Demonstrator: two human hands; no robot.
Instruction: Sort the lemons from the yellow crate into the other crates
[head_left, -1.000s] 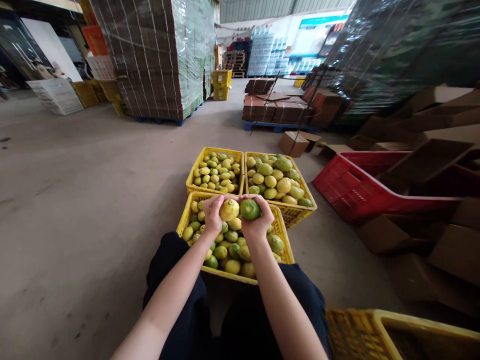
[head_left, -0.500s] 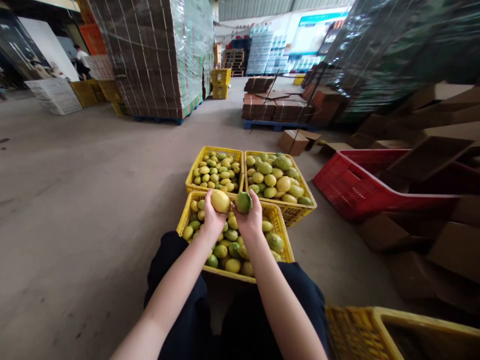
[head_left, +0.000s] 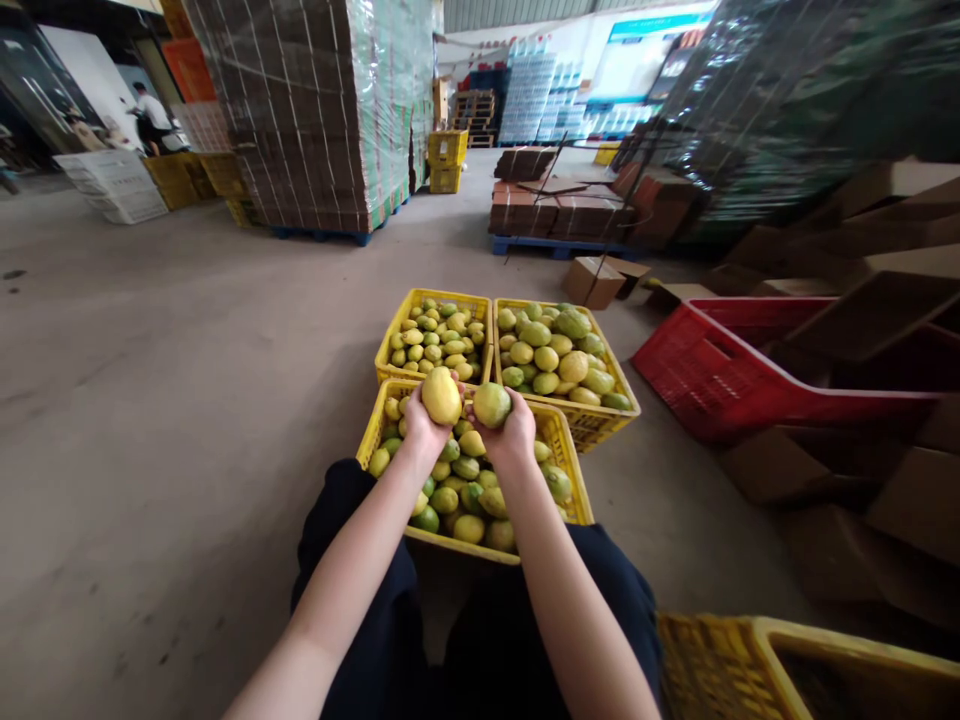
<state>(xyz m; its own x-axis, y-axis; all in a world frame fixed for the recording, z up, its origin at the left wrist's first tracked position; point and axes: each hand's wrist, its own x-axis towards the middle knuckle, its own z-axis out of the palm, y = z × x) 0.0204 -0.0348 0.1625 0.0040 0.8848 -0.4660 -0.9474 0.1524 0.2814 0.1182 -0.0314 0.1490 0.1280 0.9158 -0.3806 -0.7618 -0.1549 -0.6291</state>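
Above the nearest yellow crate, my left hand is closed round a yellow lemon. Close beside it, my right hand grips a greenish-yellow lemon. The two fruits are held side by side with a small gap between them. Yellow and green lemons fill much of the crate below my hands. Touching its far side are a back left crate of smaller lemons and a back right crate of larger ones.
A red crate with cardboard boxes stands on the right. Another yellow crate is at the lower right. Wrapped pallet stacks rise behind, and flattened cartons lie on a blue pallet. A person is far left.
Both lemons have been turned in my hands. The right one now shows a paler yellow-green side instead of its dark green end. The view has shifted slightly.
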